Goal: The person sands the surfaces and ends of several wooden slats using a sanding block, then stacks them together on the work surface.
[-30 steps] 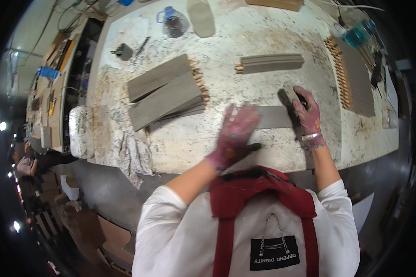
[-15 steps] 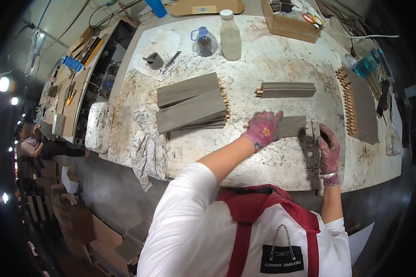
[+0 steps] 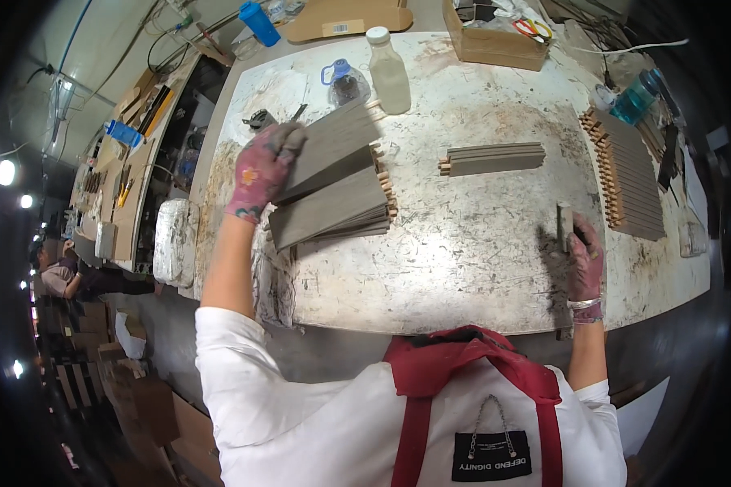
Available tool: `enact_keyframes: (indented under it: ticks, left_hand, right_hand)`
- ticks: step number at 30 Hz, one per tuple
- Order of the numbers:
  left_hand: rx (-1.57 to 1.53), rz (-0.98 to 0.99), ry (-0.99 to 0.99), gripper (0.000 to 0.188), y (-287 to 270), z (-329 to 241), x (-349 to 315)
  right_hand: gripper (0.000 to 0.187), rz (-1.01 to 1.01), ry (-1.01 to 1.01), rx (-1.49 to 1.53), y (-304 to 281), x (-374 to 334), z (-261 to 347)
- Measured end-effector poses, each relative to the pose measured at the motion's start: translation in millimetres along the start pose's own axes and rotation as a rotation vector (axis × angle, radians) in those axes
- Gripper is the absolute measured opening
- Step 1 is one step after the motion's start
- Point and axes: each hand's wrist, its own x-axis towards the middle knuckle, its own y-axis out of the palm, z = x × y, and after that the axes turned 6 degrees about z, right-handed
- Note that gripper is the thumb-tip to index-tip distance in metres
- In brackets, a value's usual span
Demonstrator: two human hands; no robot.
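Gripping one grey slat (image 3: pixel 564 226), the right hand (image 3: pixel 583 264); the left hand (image 3: pixel 261 170) clasps one slat stack (image 3: pixel 329 183).

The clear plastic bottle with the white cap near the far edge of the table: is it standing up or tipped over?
Upright. The clear plastic bottle stands on its base on the stained white worktable, white cap on top.

open: bare tabletop (image 3: pixel 479 235) mid-bench | blocked: slat stack (image 3: pixel 333 191) left, strip bundle (image 3: pixel 493 158), slat row (image 3: pixel 629 183) right
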Motion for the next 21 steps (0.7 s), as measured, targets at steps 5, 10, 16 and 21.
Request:
enact_keyframes:
  ticks: [5,10,16,21]
  left_hand:
    - [-0.074,0.187,-0.033,0.030,38.7,73.7,4.4]
    - [0.093,0.168,0.251,0.039,35.5,-15.7,33.2]
    - [-0.102,0.172,0.454,0.067,147.4,-175.9,49.9]
    - [0.037,0.432,0.286,0.070,223.8,-190.9,76.1]
  right_hand:
    - [0.056,0.036,-0.012,0.086,10.6,-2.2,-6.2]
    - [0.052,-0.035,0.062,0.159,0.2,-7.6,-10.4]
    - [0.045,-0.089,0.278,0.562,11.4,2.5,-25.0]
    - [0.045,-0.116,0.264,0.481,-3.1,-6.0,-16.3]
